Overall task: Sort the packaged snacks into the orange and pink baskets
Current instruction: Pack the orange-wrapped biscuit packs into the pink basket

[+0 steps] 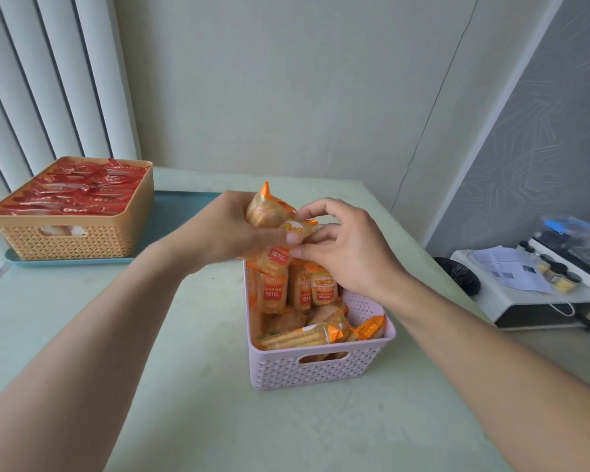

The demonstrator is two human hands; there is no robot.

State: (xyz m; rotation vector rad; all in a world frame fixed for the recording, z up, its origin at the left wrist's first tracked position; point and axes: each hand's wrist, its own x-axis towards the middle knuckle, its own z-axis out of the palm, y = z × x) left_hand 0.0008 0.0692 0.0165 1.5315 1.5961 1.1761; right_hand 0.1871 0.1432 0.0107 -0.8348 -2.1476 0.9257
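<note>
Two hands (232,229) (348,243): both grip orange-wrapped cracker packets (273,216) above pink perforated plastic basket (321,369).
Placement: lower upright beside standing rows, then release.
Red packets: leave in orange basket (65,240).

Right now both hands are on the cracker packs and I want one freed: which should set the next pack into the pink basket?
The right hand: it pinches one pack above the pink basket; the left hand grips several.

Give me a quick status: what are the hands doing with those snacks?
Left hand gripping orange cracker packets above pink basket. Right hand pinching one packet. Orange basket full of red packets. Nothing in the way.
</note>
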